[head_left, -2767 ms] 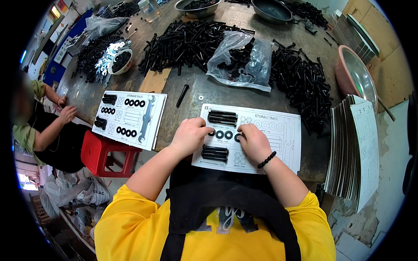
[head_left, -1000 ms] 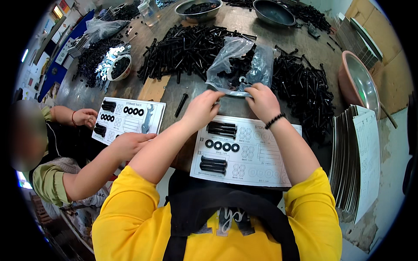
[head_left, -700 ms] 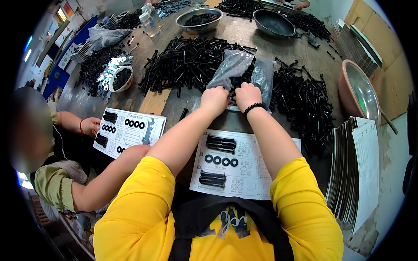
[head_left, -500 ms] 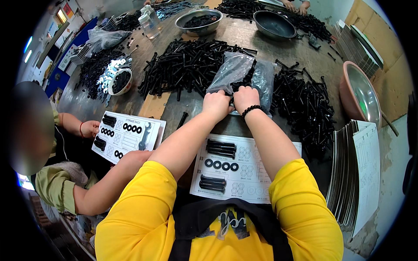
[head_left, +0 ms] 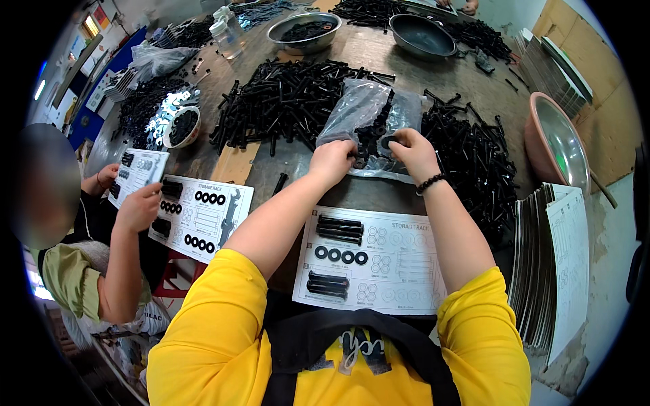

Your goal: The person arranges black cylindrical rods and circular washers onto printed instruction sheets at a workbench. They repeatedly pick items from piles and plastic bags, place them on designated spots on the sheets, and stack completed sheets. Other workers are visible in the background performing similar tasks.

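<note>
A clear plastic bag (head_left: 349, 111) lies opened on the table ahead of me, with black washers (head_left: 369, 139) heaped in it. My right hand (head_left: 416, 152) is above its right side, thumb and fingers pinched on a black washer. At the bag's left edge my left hand (head_left: 333, 159) is closed, its fingertips against the washers; what it grips is partly hidden. Below my wrists lies a printed card (head_left: 399, 271). Attached to its left half are a row of black washers (head_left: 342, 256) between two groups of black bolts (head_left: 340, 229).
Loose black bolts (head_left: 284, 101) pile up left of the bag, and more bolts (head_left: 467, 176) to its right. Stacked cards (head_left: 552, 271) and a pink-rimmed basin (head_left: 538, 128) stand at the right. On my left, a co-worker's hand (head_left: 139, 206) is by cards, one being a filled card (head_left: 203, 216).
My hands have moved apart, the right one lifting away to the right with a washer. The bag's contents are more exposed. The co-worker has raised a card to the left above another.
</note>
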`<action>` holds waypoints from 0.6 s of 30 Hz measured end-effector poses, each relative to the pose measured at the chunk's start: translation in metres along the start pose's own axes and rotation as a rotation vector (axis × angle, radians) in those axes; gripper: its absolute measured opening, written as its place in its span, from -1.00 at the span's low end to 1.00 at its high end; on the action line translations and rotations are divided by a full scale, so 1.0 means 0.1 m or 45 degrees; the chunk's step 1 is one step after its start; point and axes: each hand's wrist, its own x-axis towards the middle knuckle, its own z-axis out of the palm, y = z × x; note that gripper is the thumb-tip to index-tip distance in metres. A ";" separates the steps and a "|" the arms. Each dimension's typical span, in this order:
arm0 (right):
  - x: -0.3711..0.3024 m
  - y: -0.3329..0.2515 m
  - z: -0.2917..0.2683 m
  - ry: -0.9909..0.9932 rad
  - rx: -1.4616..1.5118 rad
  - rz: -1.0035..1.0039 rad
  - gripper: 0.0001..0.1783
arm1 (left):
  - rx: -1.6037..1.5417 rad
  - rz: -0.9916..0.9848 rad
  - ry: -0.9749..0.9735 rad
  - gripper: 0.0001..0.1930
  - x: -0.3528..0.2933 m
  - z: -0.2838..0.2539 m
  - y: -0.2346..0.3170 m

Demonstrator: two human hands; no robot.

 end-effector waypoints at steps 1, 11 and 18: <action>-0.09 0.04 -0.05 -0.033 0.267 0.106 -0.75 | 0.005 0.038 0.037 -0.76 0.01 0.02 -0.01; -0.83 -0.03 -0.25 -0.092 0.641 0.445 -0.78 | 0.517 0.060 -0.051 -0.79 0.26 0.18 0.16; -1.36 0.17 -0.71 -0.011 -0.129 0.304 -0.82 | 0.128 -0.005 0.061 -0.81 -0.05 -0.07 0.44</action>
